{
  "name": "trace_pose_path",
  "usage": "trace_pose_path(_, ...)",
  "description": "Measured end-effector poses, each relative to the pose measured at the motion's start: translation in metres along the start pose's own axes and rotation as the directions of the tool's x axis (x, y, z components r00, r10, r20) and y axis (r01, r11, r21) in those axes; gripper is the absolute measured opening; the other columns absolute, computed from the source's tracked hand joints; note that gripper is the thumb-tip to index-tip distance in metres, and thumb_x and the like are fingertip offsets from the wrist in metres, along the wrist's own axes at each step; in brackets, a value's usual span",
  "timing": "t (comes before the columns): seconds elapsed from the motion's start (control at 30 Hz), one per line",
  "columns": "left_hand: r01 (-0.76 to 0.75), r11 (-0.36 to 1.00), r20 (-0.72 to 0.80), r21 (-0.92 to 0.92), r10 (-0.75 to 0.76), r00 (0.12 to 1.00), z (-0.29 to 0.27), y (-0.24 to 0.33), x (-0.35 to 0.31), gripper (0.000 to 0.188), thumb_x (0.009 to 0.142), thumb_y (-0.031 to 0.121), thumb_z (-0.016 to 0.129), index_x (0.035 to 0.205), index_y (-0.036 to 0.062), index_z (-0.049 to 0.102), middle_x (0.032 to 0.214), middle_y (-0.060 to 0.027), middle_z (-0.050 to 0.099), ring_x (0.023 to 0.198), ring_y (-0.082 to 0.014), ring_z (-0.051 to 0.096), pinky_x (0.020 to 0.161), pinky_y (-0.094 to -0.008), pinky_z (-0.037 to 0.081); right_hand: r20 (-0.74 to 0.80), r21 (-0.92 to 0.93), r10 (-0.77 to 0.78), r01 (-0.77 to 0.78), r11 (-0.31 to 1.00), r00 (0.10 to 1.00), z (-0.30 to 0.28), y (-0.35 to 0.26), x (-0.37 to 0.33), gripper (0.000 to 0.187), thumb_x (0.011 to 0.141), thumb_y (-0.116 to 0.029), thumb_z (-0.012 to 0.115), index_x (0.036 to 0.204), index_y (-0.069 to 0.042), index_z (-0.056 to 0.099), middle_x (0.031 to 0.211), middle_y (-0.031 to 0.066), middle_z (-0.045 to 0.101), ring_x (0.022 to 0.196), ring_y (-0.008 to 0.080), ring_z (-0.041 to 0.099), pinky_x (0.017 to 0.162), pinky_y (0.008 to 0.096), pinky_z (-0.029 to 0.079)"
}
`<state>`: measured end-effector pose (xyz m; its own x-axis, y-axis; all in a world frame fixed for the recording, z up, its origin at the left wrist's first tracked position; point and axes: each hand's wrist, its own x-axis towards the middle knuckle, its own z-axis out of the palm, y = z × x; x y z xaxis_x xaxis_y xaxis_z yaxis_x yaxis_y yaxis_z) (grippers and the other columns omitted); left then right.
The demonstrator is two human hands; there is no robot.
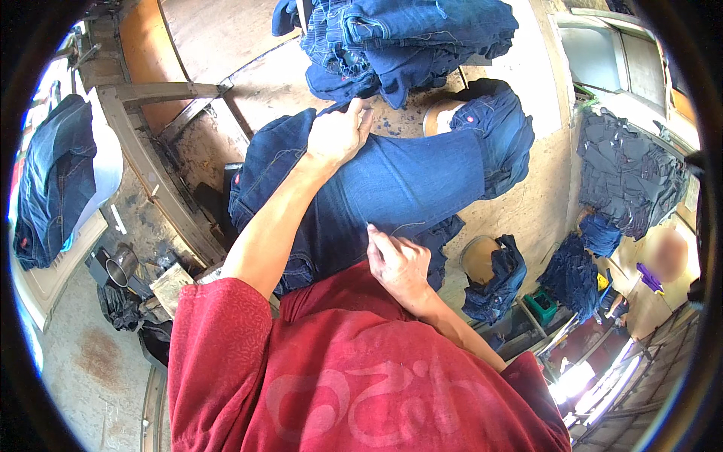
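Observation:
A pair of blue jeans [410,177] lies across in front of me, one faded leg stretched out flat toward the right. My left hand [339,134] is closed on the denim along its far edge. Over the near edge of the leg, my right hand [401,265] has its fingers curled, thumb and forefinger close together; whatever they may hold is too small to make out. A loose pale thread [409,224] lies on the denim just beyond these fingertips. More of the dark denim bunches up at the left, partly under my left forearm.
A thick pile of jeans [422,45] sits at the far side. Bunched denim [501,132] lies beyond the leg's right end. Dark garments [629,169] are heaped at the right, near another person [663,260]. Jeans [56,181] hang at the far left beside a wooden frame [139,151].

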<state>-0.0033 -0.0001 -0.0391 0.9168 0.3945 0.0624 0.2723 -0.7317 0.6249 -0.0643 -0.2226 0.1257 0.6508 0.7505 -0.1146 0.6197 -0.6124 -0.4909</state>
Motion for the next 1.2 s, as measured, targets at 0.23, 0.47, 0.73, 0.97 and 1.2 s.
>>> trace_pose_path(0.23, 0.020, 1.000, 0.048, -0.011, -0.019, 0.999, 0.001, -0.001, 0.001, 0.028, 0.108, 0.037, 0.067, 0.112, 0.0097, 0.065, 0.061, -0.0190, 0.069, 0.055, -0.0390, 0.072, 0.055, -0.0513, 0.058, -0.035, 0.018, -0.030, 0.031, 0.999, 0.999, 0.013, 0.009, 0.018, 0.024, 0.091, -0.007, 0.078, 0.115, -0.010, 0.079, 0.073, 0.0030, 0.072, 0.057, 0.0206, 0.069, 0.052, 0.0347, 0.056)
trace_pose_path(0.47, 0.020, 1.000, 0.051, -0.012, -0.020, 0.999, 0.001, -0.001, 0.000, 0.029, 0.109, 0.039, 0.065, 0.113, 0.0099, 0.064, 0.062, -0.0201, 0.069, 0.056, -0.0393, 0.072, 0.054, -0.0522, 0.058, -0.109, 0.049, -0.042, 0.047, 0.998, 0.993, 0.002, 0.005, 0.004, 0.027, 0.090, -0.008, 0.079, 0.117, -0.010, 0.079, 0.073, 0.0031, 0.072, 0.057, 0.0201, 0.070, 0.051, 0.0351, 0.055)
trace_pose_path(0.73, 0.029, 1.000, 0.073, 0.002, -0.029, 0.997, 0.001, 0.000, -0.001, 0.030, 0.109, 0.038, 0.065, 0.114, 0.0084, 0.064, 0.062, -0.0205, 0.069, 0.056, -0.0396, 0.073, 0.055, -0.0531, 0.058, -0.013, 0.028, -0.042, 0.042, 0.999, 0.999, 0.008, 0.014, 0.010, 0.026, 0.090, -0.006, 0.079, 0.116, -0.010, 0.079, 0.074, 0.0032, 0.073, 0.058, 0.0201, 0.069, 0.054, 0.0344, 0.057)
trace_pose_path(0.97, 0.086, 0.996, 0.106, -0.012, -0.084, 0.991, 0.001, 0.000, 0.001, 0.021, 0.108, 0.033, 0.068, 0.120, 0.0172, 0.064, 0.073, -0.0224, 0.073, 0.062, -0.0452, 0.074, 0.056, -0.0534, 0.060, -0.085, 0.067, -0.040, 0.046, 0.997, 0.996, 0.005, 0.013, 0.014, 0.020, 0.090, -0.005, 0.080, 0.109, -0.010, 0.080, 0.069, 0.0050, 0.071, 0.055, 0.0211, 0.069, 0.052, 0.0350, 0.055)
trace_pose_path(1.2, 0.084, 0.996, 0.113, -0.016, -0.081, 0.990, 0.001, 0.000, -0.001, 0.021, 0.109, 0.033, 0.067, 0.120, 0.0167, 0.065, 0.074, -0.0239, 0.074, 0.064, -0.0455, 0.075, 0.057, -0.0541, 0.060, -0.120, 0.110, -0.002, 0.015, 0.994, 0.993, 0.003, 0.009, 0.014, 0.014, 0.091, -0.003, 0.080, 0.103, -0.009, 0.080, 0.066, 0.0060, 0.070, 0.053, 0.0207, 0.069, 0.051, 0.0349, 0.054)
